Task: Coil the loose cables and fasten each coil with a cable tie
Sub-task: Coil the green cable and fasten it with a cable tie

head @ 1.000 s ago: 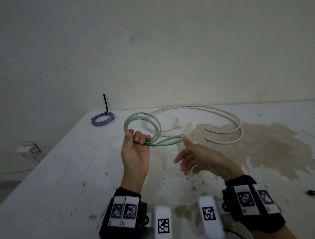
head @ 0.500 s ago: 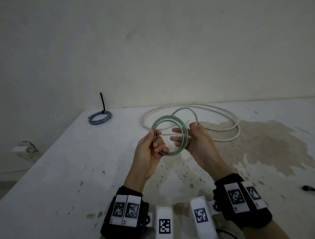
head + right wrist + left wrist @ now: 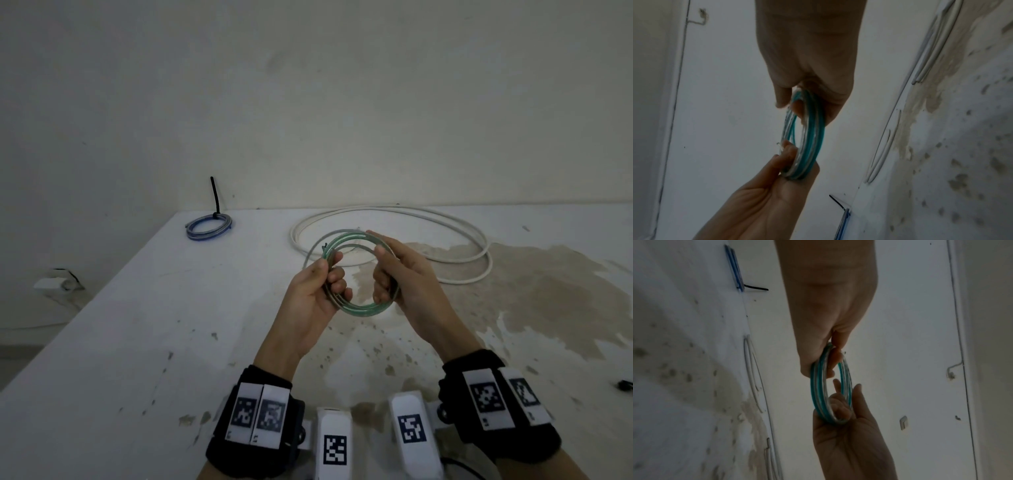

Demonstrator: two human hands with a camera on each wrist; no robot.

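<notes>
Hands: left hand and right hand each pinch opposite sides of the green-and-clear plastic cable coil, held above the stained white table.
Behind: loose white cable lies on the table.
Far left corner: blue-grey coil bound by a black cable tie.

A green-and-clear cable, wound into a small round coil of several turns, is held upright above the table, untied. A white cable lies in loose wide loops behind it. A blue coil, bound with a black cable tie, lies far left.
</notes>
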